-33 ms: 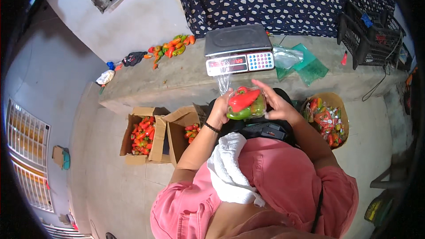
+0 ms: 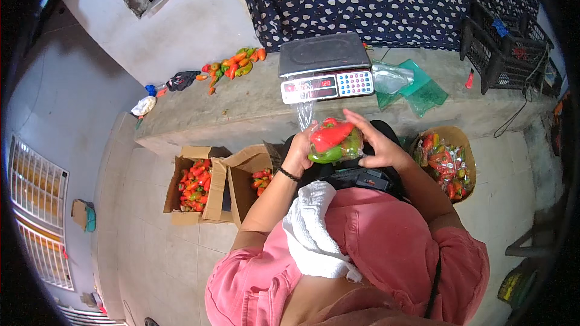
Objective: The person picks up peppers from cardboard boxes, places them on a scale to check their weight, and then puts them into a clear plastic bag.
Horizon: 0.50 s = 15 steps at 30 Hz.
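Seemingly mid-bagging, you have your left hand (image 2: 299,150) pinching a clear plastic bag of red and green peppers (image 2: 333,140) before the grey concrete bench (image 2: 241,108), your right hand (image 2: 382,146) spread beside it, gathering the loose plastic top (image 2: 305,112) probably called for next.

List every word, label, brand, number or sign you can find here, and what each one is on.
Display of the white-fronted scale: lit red digits, not copied out here.
Keypad on the same scale: marks on the keys too small to read.
Clear bag of peppers: no lettering can be made out.
Dark curtain: pale printed shapes, no words discernible.
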Each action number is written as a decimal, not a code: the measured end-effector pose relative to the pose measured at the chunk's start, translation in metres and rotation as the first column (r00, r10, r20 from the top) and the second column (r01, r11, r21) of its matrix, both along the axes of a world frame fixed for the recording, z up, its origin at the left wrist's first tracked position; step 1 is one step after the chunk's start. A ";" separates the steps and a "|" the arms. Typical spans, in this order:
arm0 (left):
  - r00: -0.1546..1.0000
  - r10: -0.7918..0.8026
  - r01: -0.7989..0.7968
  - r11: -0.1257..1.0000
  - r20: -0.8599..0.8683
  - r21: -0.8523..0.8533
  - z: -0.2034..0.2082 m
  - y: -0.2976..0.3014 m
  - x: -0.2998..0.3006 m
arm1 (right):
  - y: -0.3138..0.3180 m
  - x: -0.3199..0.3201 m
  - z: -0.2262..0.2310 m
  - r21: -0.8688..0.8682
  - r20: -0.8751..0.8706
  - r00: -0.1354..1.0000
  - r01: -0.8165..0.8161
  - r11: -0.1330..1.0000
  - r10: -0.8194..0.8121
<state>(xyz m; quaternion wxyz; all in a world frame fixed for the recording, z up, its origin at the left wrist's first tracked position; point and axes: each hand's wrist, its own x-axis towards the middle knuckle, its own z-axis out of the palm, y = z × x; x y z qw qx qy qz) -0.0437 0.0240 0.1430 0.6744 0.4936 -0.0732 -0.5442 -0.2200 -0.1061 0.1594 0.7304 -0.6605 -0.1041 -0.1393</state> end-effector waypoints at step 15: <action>-0.030 0.403 -0.066 0.912 0.915 -0.404 0.004 0.008 -0.016 | 0.004 0.012 -0.031 0.808 -0.343 0.919 0.184 0.559 0.195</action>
